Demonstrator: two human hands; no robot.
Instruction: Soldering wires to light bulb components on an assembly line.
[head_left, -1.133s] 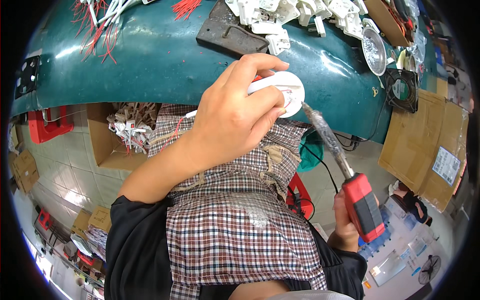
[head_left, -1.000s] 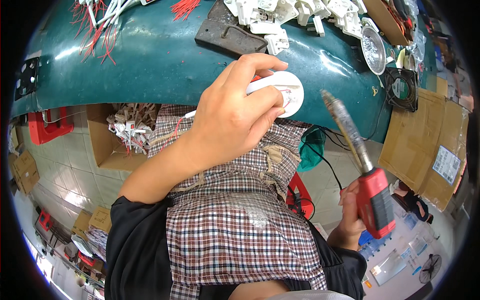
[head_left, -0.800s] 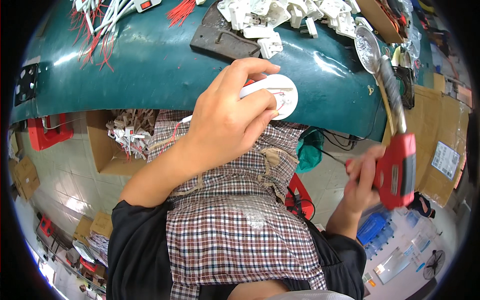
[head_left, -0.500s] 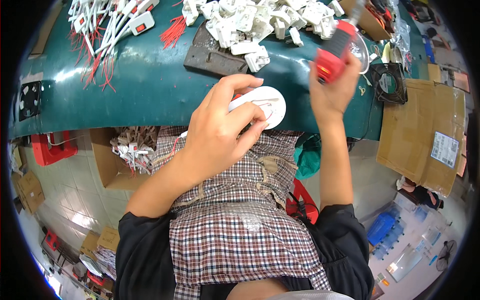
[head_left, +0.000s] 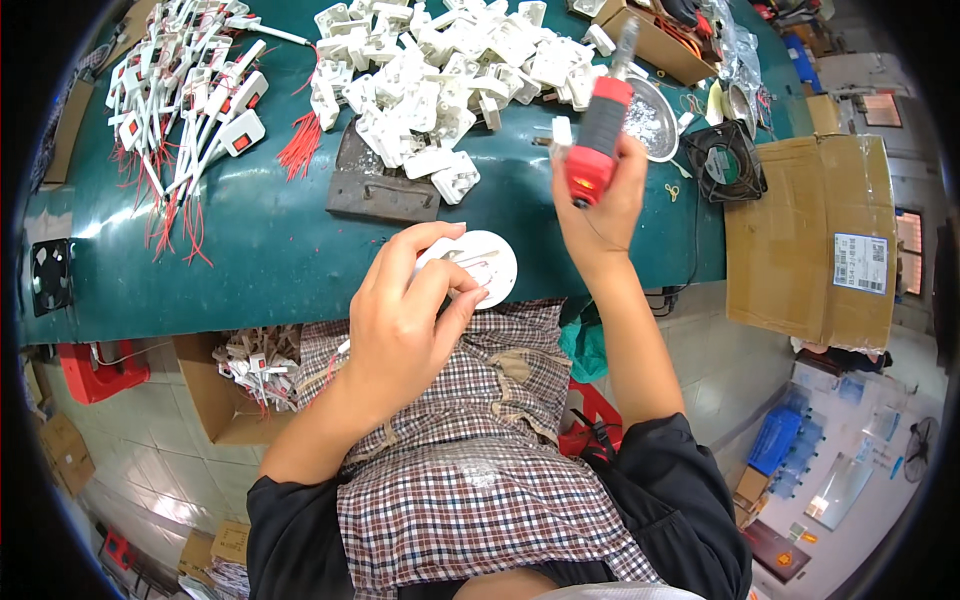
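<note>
My left hand [head_left: 395, 300] is closed around a white round-headed plastic housing [head_left: 495, 258], held just over the table's near edge. Its thumb and fingertips press into the recessed inner side, where a thin strip or wire shows. A red wire trails below this wrist. In my right hand [head_left: 612, 215] is a red and black power screwdriver [head_left: 602, 125], with its metal shaft pointing away from me and slightly right. A shallow metal dish [head_left: 668, 108] of small shiny pieces lies beside the screwdriver. Small white plastic parts [head_left: 455, 178] rest against a dark metal block [head_left: 385, 198].
White plastic casings [head_left: 430, 75] are heaped at the far middle of the green table [head_left: 300, 250]. Switch parts with red wires [head_left: 200, 110] lie at left. A black fan [head_left: 722, 165] and a large cardboard box [head_left: 810, 240] stand at right.
The whole view has shifted, so the table lies lower and further left in it. My left hand keeps its hold on the white housing. The screwdriver has swung somewhat left.
</note>
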